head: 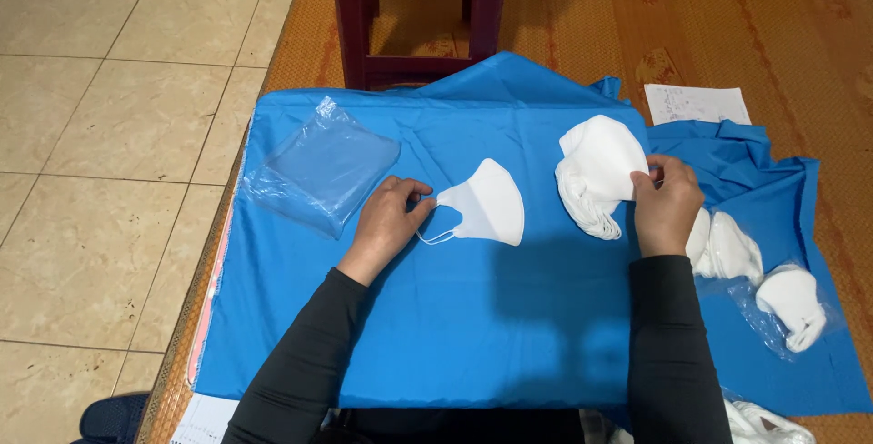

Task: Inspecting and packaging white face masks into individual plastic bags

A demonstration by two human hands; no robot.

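A single white folded face mask (489,204) lies flat on the blue cloth (455,335). My left hand (389,218) pinches its ear loop at the mask's left end. My right hand (667,203) grips the right edge of a stack of white masks (596,176), which rests on the cloth to the right of the single mask. Both arms wear dark long sleeves.
A stack of clear plastic bags (320,171) lies at the cloth's left. More white masks in clear wrap (768,285) sit at the right. A dark red stool (418,12) stands beyond the cloth. A printed paper sheet (696,103) lies on the woven mat.
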